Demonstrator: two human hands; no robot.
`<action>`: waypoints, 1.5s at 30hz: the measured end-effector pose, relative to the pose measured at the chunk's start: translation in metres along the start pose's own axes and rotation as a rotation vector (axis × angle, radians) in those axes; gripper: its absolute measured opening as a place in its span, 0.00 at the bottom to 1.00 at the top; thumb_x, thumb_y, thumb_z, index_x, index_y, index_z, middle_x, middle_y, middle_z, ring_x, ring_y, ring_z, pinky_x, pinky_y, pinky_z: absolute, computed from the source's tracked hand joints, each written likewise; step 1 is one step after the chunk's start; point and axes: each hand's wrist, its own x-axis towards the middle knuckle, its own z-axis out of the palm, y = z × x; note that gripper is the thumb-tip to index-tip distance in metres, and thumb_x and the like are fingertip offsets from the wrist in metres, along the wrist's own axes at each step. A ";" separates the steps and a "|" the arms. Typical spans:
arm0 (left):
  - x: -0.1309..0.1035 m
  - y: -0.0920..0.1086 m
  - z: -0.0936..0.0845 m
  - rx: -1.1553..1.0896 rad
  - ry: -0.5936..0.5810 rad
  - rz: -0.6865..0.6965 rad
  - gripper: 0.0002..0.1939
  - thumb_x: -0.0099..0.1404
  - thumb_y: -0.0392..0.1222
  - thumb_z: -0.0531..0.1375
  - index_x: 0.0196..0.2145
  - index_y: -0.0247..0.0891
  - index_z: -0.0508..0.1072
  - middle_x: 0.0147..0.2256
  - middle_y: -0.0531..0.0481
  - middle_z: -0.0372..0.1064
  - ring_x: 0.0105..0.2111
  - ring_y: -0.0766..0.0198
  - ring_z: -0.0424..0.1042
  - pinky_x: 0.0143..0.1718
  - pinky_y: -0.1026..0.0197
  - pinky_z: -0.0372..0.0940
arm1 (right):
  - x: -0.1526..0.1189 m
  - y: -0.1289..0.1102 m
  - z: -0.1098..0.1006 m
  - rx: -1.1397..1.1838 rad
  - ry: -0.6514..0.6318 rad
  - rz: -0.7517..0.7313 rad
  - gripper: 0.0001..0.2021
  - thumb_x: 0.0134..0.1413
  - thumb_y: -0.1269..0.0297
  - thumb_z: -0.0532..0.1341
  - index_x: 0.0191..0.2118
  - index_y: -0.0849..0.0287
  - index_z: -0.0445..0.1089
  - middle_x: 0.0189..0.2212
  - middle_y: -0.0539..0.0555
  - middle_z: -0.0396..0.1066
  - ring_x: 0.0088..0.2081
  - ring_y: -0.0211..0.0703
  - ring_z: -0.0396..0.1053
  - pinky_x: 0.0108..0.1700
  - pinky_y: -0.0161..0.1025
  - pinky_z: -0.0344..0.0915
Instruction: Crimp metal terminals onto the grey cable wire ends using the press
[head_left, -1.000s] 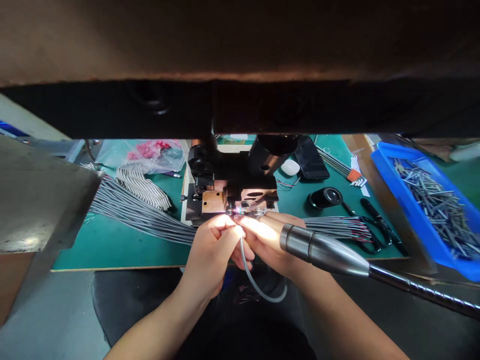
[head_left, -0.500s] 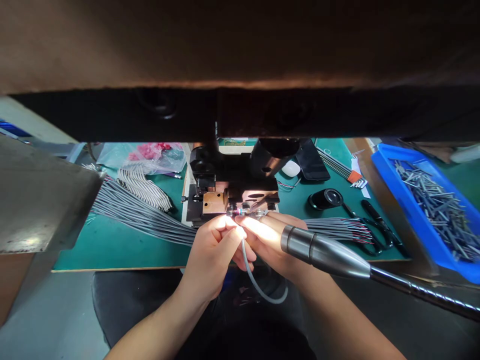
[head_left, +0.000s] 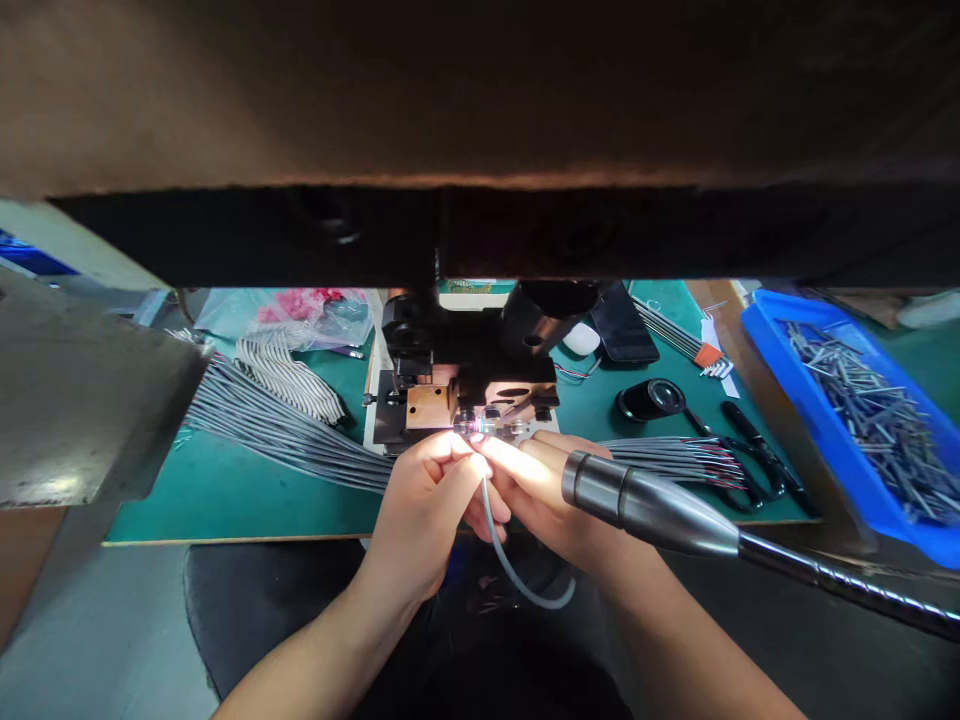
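Note:
A grey cable (head_left: 504,552) hangs in a loop below my fingertips, its upper end pinched at the front of a black press machine (head_left: 487,365). My left hand (head_left: 435,490) has thumb and forefinger closed on that end. Against it from the right, my right hand (head_left: 544,490) also grips the cable near its tip, fingers pressed together. Small coloured wires (head_left: 478,426) show in bright light at the machine's die, just beyond my fingertips. A metal lamp head (head_left: 652,503) partly covers my right hand.
Grey cable bundles (head_left: 292,430) lie behind both hands. On the right are a blue tray (head_left: 780,350) of metal-grey pieces, scissors (head_left: 757,480), a black round container (head_left: 651,398) and a phone (head_left: 622,325). A plastic bag (head_left: 292,315) lies back left.
Both hands hold nearly the same position at the machine. The view has shifted very slightly, and nothing has been let go.

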 end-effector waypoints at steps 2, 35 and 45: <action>0.001 0.001 0.000 0.008 -0.003 0.002 0.06 0.63 0.34 0.56 0.28 0.36 0.70 0.20 0.53 0.73 0.17 0.68 0.69 0.20 0.67 0.66 | -0.003 0.000 0.000 -0.033 -0.013 -0.011 0.14 0.69 0.64 0.58 0.56 0.54 0.72 0.24 0.46 0.67 0.27 0.40 0.64 0.32 0.40 0.56; -0.023 -0.011 -0.019 0.478 -0.043 0.211 0.12 0.68 0.40 0.56 0.27 0.39 0.65 0.23 0.53 0.74 0.24 0.65 0.73 0.28 0.64 0.65 | -0.028 -0.019 0.003 0.357 0.121 0.063 0.12 0.60 0.73 0.58 0.48 0.55 0.67 0.33 0.49 0.75 0.32 0.38 0.73 0.37 0.36 0.68; -0.054 0.016 -0.115 1.238 0.271 0.094 0.20 0.68 0.58 0.57 0.28 0.40 0.69 0.21 0.55 0.69 0.23 0.64 0.68 0.25 0.63 0.53 | -0.079 -0.039 0.056 0.125 -0.271 -0.222 0.15 0.57 0.74 0.57 0.50 0.60 0.72 0.36 0.55 0.78 0.36 0.49 0.76 0.35 0.42 0.69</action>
